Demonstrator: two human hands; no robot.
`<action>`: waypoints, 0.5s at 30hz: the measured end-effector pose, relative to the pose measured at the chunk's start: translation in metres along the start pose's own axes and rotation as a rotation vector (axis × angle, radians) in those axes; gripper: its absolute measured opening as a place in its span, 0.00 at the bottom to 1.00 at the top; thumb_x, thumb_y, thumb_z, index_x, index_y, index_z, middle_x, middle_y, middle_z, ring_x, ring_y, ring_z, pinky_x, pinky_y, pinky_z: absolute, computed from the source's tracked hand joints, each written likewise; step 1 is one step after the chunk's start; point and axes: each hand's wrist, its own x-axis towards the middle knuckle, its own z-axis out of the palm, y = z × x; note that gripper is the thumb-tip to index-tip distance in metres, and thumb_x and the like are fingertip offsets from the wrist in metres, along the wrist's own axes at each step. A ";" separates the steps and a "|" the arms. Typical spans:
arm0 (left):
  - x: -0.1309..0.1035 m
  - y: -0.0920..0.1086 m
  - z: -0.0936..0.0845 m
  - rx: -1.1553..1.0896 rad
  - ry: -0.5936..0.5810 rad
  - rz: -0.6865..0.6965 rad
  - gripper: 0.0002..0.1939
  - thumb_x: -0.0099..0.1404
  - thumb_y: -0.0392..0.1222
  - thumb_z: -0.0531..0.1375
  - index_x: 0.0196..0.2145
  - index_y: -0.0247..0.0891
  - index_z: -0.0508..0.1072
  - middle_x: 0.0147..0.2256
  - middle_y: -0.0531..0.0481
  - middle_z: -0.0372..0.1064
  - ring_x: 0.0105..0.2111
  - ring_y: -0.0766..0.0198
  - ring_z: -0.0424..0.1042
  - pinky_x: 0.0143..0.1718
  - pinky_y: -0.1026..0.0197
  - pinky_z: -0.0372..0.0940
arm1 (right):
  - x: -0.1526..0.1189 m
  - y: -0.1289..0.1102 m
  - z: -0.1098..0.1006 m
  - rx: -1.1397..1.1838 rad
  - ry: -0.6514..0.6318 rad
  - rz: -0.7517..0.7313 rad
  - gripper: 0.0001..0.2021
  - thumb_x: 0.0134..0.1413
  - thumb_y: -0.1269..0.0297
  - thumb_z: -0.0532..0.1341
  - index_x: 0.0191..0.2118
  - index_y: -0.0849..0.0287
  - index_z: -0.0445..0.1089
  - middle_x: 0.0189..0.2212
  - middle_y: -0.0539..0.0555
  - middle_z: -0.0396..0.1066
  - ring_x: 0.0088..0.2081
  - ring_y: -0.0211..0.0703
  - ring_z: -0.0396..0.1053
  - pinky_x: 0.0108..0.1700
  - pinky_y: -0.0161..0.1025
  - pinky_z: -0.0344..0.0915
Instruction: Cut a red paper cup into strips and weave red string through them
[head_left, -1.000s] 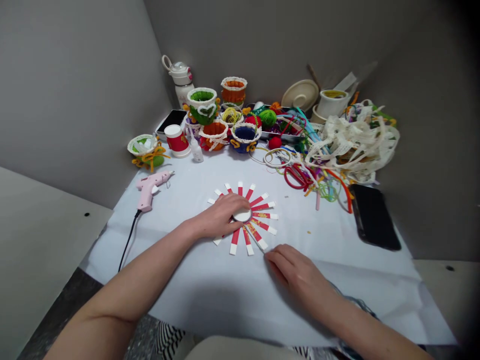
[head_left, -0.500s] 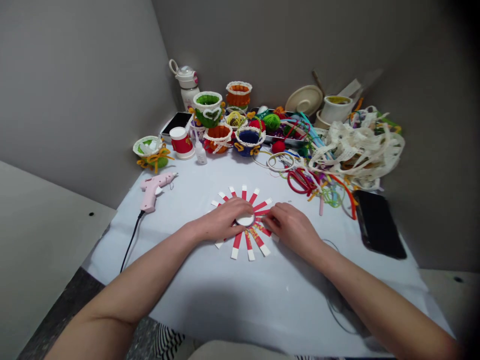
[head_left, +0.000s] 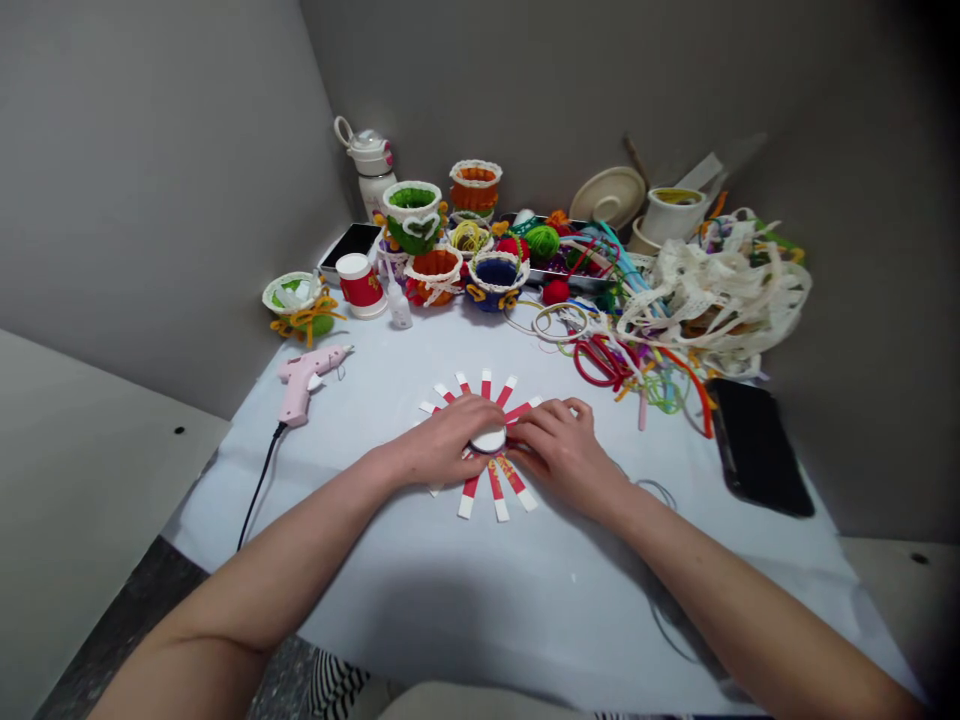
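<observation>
A cut paper cup (head_left: 489,438) lies flat on the white table, its red strips with white ends fanned out round a white disc. My left hand (head_left: 448,440) rests over its left side, thumb and fingers closed on the edge of the disc. From the right, my right hand (head_left: 556,447) reaches over the strips, its fingertips at the disc's right edge. Those fingertips are pressed together by a thin dark cord around the disc; what they pinch is too small to make out. The hands cover several strips.
A pink glue gun (head_left: 304,383) lies at left with its black cable. Decorated cups (head_left: 496,282), a glue bottle (head_left: 399,305) and yarn stand at the back. Red scissors (head_left: 598,362), lace (head_left: 712,300) and a black phone (head_left: 759,447) are at right.
My right hand has moved left, from the outer strips to the edge of the white disc, and now covers more strips. My left hand stays on the disc. The view has shifted slightly.
</observation>
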 end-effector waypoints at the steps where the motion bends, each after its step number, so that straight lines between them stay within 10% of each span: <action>1: 0.000 0.001 0.001 0.010 0.002 -0.011 0.16 0.63 0.33 0.59 0.49 0.39 0.68 0.51 0.41 0.69 0.53 0.53 0.68 0.58 0.47 0.64 | 0.000 0.000 0.001 -0.009 0.004 -0.014 0.07 0.70 0.61 0.59 0.44 0.55 0.74 0.42 0.54 0.78 0.46 0.48 0.66 0.52 0.50 0.48; 15: 0.005 0.018 0.015 0.311 0.022 -0.172 0.10 0.62 0.31 0.59 0.42 0.35 0.68 0.44 0.40 0.69 0.48 0.50 0.66 0.52 0.48 0.66 | 0.005 -0.005 0.001 -0.159 0.019 -0.197 0.13 0.69 0.73 0.54 0.35 0.59 0.74 0.30 0.52 0.73 0.37 0.44 0.62 0.49 0.48 0.49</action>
